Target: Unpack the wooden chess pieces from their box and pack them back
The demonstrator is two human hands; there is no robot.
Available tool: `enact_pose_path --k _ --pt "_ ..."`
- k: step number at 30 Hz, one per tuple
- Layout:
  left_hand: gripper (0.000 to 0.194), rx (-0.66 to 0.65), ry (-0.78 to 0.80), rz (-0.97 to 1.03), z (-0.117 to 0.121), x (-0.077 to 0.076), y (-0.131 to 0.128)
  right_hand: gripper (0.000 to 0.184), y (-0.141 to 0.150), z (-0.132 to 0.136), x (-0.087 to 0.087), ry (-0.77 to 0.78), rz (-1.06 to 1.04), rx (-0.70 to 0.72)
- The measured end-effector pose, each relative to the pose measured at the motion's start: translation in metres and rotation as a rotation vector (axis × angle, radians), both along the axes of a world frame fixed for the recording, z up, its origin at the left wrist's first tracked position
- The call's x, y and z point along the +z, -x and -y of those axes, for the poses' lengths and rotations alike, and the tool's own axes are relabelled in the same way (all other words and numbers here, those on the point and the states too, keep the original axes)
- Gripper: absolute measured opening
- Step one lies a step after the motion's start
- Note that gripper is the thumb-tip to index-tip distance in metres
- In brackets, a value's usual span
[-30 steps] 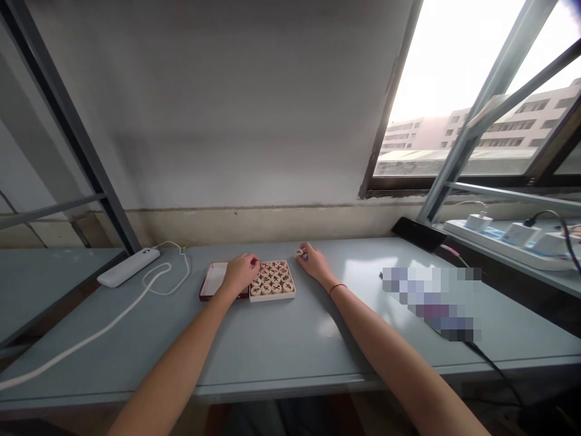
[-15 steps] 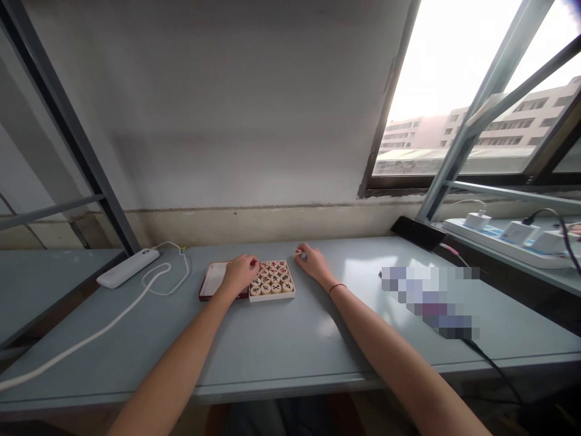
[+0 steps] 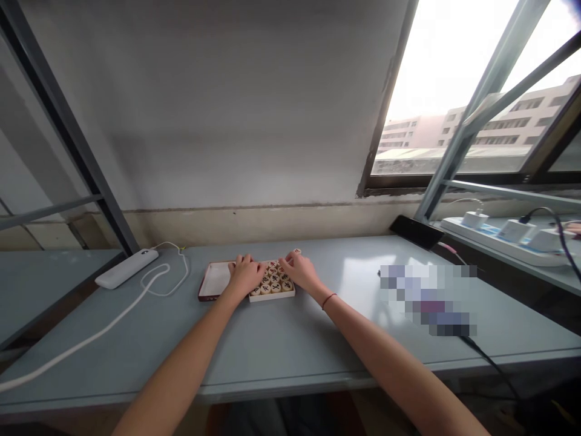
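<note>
An open box (image 3: 275,297) of round Chinese chess pieces (image 3: 275,280), marked in red and black characters, sits on the desk. My left hand (image 3: 246,274) lies across the box's left side, fingers apart, covering some pieces. At the box's back right corner, my right hand (image 3: 300,271) reaches over the pieces with bent fingers; no piece shows in its grasp. Just behind it a single Chinese chess piece (image 3: 297,251) rests on the desk. The dark red lid (image 3: 209,297), white inside, adjoins the box on the left.
A white power strip (image 3: 127,268) with a cable lies at the left. To the right are a dark phone (image 3: 416,232), a blurred item (image 3: 429,300) with a black cord, and another power strip (image 3: 499,242) with chargers. Metal frame posts rise on both sides.
My right hand has let go of a Chinese chess piece behind the box and moved left and down over the box. My left hand has shifted slightly right, its fingers spreading.
</note>
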State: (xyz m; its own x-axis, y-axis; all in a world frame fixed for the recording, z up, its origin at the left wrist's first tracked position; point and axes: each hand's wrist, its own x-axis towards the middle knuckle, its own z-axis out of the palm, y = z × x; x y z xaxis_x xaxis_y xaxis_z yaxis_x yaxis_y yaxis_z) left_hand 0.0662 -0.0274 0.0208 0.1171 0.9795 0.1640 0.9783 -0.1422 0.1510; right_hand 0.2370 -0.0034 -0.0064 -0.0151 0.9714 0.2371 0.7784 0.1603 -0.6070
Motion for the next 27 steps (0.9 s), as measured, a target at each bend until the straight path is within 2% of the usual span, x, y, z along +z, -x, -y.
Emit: enact_pose_path --k 9,12,16,18,20,23,27 --pt "0.030 0.020 -0.045 0.122 0.000 0.002 -0.003 0.027 -0.003 0.002 0.003 0.015 -0.077 -0.005" --pt "0.025 0.011 -0.127 0.207 0.001 0.005 -0.002 0.025 -0.002 0.008 0.008 -0.113 -0.103 0.008" --pt "0.023 -0.131 -0.186 0.507 0.002 0.009 -0.004 0.038 0.006 0.021 0.017 -0.366 -0.105 0.208" --pt "0.025 -0.218 -0.146 0.694 0.003 0.009 -0.007 0.031 0.012 0.025 0.020 -0.413 -0.109 0.285" --pt "0.026 -0.242 -0.121 0.822 0.003 0.009 -0.010 0.026 0.015 0.024 0.020 -0.440 -0.127 0.304" --pt "0.025 -0.181 -0.150 0.908 0.002 0.008 -0.011 0.027 0.005 0.012 0.018 -0.456 -0.186 0.251" --pt "0.026 -0.140 -0.170 0.998 0.000 0.008 -0.004 0.028 -0.033 -0.016 0.010 -0.421 -0.235 -0.029"
